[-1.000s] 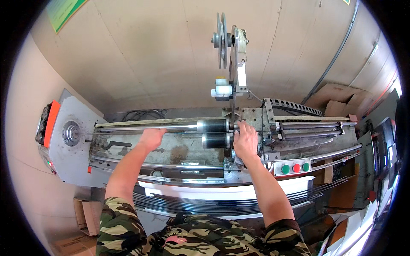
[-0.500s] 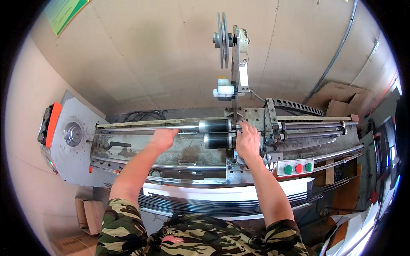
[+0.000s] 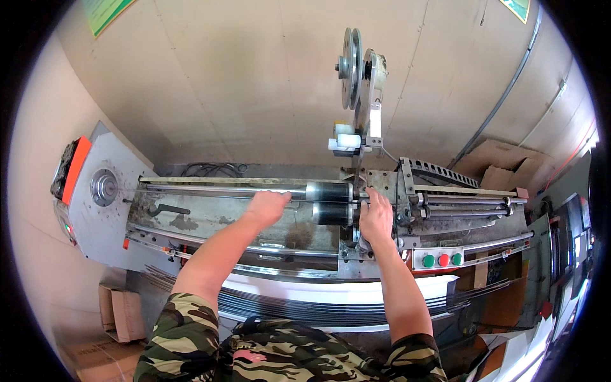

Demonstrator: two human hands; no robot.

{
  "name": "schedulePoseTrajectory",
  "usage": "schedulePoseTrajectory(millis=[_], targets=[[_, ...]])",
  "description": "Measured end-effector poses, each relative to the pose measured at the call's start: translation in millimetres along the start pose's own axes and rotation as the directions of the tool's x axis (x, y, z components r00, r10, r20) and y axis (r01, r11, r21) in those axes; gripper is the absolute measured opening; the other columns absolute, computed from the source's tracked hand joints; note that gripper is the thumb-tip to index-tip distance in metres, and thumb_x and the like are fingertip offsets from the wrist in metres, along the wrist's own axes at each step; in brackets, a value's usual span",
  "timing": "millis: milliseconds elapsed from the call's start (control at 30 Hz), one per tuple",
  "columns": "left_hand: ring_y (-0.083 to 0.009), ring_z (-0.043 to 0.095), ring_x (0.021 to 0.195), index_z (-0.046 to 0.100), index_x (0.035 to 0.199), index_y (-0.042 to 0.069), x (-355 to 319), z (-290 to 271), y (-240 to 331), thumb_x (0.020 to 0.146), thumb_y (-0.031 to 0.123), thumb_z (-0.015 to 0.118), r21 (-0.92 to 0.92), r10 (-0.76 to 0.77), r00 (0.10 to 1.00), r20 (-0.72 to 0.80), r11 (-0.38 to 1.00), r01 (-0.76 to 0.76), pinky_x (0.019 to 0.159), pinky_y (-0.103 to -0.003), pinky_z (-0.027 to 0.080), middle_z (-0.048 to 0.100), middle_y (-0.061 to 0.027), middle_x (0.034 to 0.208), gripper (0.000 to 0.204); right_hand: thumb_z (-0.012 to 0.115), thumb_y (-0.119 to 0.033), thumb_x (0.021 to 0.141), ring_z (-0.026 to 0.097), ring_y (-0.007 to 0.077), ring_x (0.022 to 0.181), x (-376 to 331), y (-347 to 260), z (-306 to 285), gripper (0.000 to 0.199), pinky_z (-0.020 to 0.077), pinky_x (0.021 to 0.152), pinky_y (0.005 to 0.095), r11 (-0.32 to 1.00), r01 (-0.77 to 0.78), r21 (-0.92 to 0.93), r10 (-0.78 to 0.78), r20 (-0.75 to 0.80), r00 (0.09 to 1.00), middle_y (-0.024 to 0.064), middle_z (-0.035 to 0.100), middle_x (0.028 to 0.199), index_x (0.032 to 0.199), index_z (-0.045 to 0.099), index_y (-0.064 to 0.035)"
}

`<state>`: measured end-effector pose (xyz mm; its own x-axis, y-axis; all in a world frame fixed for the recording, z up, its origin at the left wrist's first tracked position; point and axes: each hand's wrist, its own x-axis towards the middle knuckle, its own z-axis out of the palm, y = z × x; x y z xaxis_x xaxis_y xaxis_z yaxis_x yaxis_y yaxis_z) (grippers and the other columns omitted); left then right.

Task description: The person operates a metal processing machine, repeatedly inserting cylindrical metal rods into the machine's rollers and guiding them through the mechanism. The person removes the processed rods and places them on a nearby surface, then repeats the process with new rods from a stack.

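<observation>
My left hand (image 3: 270, 209) is closed round a thin dark rod just left of two black-and-silver rollers, the far roller (image 3: 330, 191) and the near roller (image 3: 333, 214). The rod lies level with the gap between them; my fingers hide part of it. Past the rollers' right ends, my right hand (image 3: 377, 219) rests at the metal carriage (image 3: 358, 248), thumb and fingers curled together. What lies between those fingers is mostly hidden. At the machine's left end is a grey headstock with a round chuck (image 3: 105, 187).
Green and red push buttons (image 3: 443, 260) sit on the carriage front. A hook wrench (image 3: 169, 209) lies on the bed. Twin discs (image 3: 351, 68) stand on an upright arm behind. Several dark rods (image 3: 305, 310) lie along the front edge. Cardboard (image 3: 121, 312) stands at lower left.
My left hand has moved right along the rod, closer to the rollers. My right hand stays by the carriage. The whole view has shifted slightly.
</observation>
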<state>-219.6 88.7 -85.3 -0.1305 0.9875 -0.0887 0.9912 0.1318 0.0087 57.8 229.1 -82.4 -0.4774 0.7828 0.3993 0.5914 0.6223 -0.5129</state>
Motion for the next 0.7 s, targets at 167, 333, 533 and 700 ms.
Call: schedulePoseTrajectory(millis=[167,333,533,700], targets=[[-0.0349,0.071,0.085,0.061,0.107,0.009,-2.9,-7.2,3.1,0.089,0.009,0.052,-0.026,0.021,1.0,0.009,0.999,-0.021,0.07,-0.047,0.055,0.072,-0.0152,0.087,0.02,0.06,-0.009,0.088,0.057,0.0354,0.116,-2.3,-8.3,6.5,0.036,0.043,0.101,0.0455,1.0,-0.01,-0.003,0.01,0.002,1.0,0.0156,0.064,0.124,0.124,0.059,-0.0048],[-0.0356,0.07,0.08,0.061,0.101,0.008,1.3,5.4,4.1,0.084,0.01,0.057,-0.032,0.027,0.999,-0.044,0.999,-0.029,0.067,-0.048,0.054,0.07,-0.0152,0.08,0.018,0.06,-0.009,0.088,0.057,0.0364,0.115,-4.6,-10.1,11.2,0.036,0.0434,0.1,0.0455,1.0,-0.015,-0.016,0.015,0.026,1.0,0.0167,0.064,0.123,0.124,0.058,-0.0032],[-0.0345,0.072,0.087,0.061,0.107,0.008,1.1,0.3,7.6,0.09,0.011,0.05,-0.033,0.017,0.999,0.033,0.999,-0.016,0.073,-0.047,0.055,0.073,-0.0149,0.09,0.02,0.06,-0.008,0.088,0.058,0.0378,0.114,-5.3,-7.1,22.2,0.037,0.0444,0.099,0.0462,0.999,0.001,-0.041,-0.001,0.009,1.0,0.0184,0.065,0.12,0.124,0.058,-0.0018],[-0.0342,0.072,0.086,0.061,0.105,0.009,7.2,11.0,8.0,0.089,0.01,0.051,-0.046,0.047,0.999,-0.003,0.998,-0.047,0.072,-0.047,0.055,0.073,-0.0148,0.088,0.019,0.06,-0.007,0.088,0.058,0.0383,0.113,-5.0,-6.4,20.8,0.037,0.0443,0.099,0.0461,0.999,-0.026,-0.045,0.027,0.019,0.999,0.0186,0.065,0.12,0.125,0.058,-0.0018]])
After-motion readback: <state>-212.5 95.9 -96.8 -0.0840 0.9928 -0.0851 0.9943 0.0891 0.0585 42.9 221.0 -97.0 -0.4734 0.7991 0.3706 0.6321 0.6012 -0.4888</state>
